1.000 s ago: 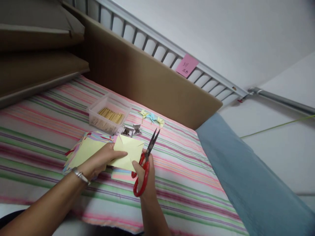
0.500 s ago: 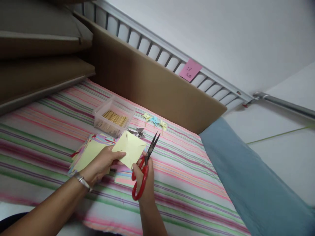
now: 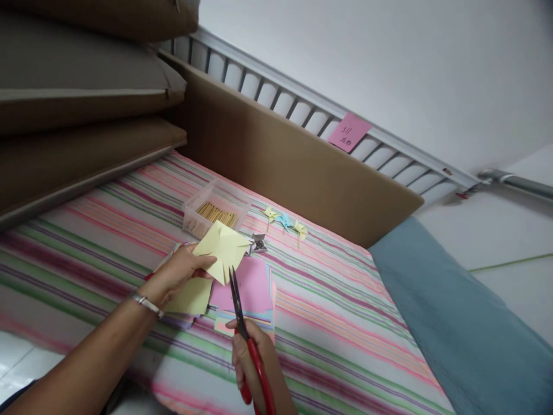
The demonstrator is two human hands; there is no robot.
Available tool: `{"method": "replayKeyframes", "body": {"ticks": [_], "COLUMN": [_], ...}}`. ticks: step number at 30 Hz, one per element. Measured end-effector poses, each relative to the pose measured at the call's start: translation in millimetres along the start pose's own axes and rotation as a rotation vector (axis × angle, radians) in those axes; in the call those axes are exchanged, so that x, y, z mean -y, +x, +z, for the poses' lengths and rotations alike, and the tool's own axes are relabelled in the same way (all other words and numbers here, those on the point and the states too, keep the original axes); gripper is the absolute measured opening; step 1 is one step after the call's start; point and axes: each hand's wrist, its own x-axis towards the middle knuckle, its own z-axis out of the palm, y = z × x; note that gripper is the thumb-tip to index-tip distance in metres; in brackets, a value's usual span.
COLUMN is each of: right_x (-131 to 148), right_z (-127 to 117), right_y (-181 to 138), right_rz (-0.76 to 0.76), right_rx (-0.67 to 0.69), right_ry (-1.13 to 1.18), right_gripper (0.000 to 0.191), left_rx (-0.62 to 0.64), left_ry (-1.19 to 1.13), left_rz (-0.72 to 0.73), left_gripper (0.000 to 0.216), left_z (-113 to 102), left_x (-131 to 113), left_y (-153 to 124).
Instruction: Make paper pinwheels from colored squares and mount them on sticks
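Note:
My left hand (image 3: 177,275) pinches a creased pale-yellow paper square (image 3: 222,249) and holds it lifted above the striped cloth. My right hand (image 3: 254,363) grips red-handled scissors (image 3: 248,340); the dark blades point up toward the square's lower corner, their tips just below it. Under both hands lies a loose stack of coloured paper sheets (image 3: 246,288), with a pink sheet on top and a yellow one beside my left wrist. A metal bracelet (image 3: 147,304) circles my left wrist.
A clear plastic tub of wooden sticks (image 3: 213,213) stands behind the paper. Small metal clips (image 3: 258,245) lie next to it, and three little paper pinwheels (image 3: 285,222) farther back. A cardboard panel (image 3: 302,167) walls the far side; blue fabric (image 3: 453,323) lies at right.
My left hand lifted and turned the yellow square. My right hand pulled back toward me and swung the scissors so the blades point up at the square's lower corner. The pink sheet is uncovered.

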Motion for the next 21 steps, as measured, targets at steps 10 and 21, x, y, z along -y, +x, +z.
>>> {"method": "replayKeyframes", "body": {"ticks": [10,21], "right_x": [3.5,-5.1], "right_z": [-0.7,0.0], "right_y": [5.1,4.0], "right_rz": [0.071,0.015], "right_rx": [-0.107,-0.117], "right_ry": [0.009,-0.025], "right_gripper": [0.038,0.038], "left_rx": [0.035,0.072], "left_ry": [-0.009,-0.025], "left_rz": [-0.035,-0.052], "left_gripper": [0.036,0.030], "left_z": [6.6,15.4], "left_x": [4.0,4.8], "left_y": [2.1,-1.9]}}
